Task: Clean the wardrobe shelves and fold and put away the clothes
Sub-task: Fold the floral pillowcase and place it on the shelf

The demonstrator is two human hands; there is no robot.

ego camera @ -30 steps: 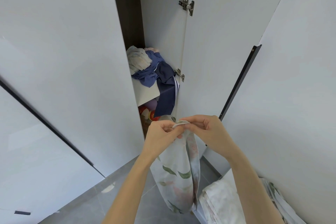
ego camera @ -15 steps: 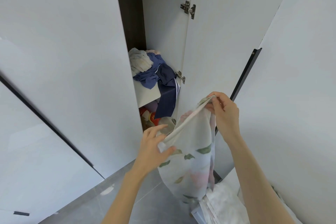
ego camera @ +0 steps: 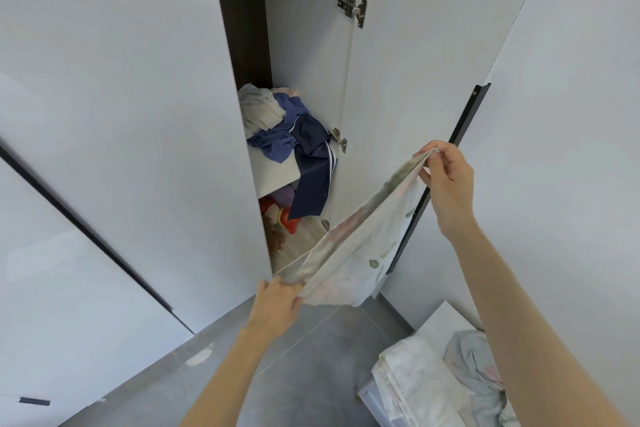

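Gripping floral cloth [ego camera: 360, 253] at both ends: right hand [ego camera: 446, 177] pinched upper corner, left hand [ego camera: 277, 305] clenched lower edge. Cloth stretched diagonally before open wardrobe. Crumpled clothes [ego camera: 287, 128] sat on middle shelf [ego camera: 273, 173], navy garment [ego camera: 311, 184] hanging over edge.

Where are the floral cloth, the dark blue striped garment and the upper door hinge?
floral cloth [ego camera: 360, 253]: head view, middle of the stretched fabric.
dark blue striped garment [ego camera: 313, 189]: head view, part hanging off the shelf.
upper door hinge [ego camera: 354, 9]: head view, metal body.
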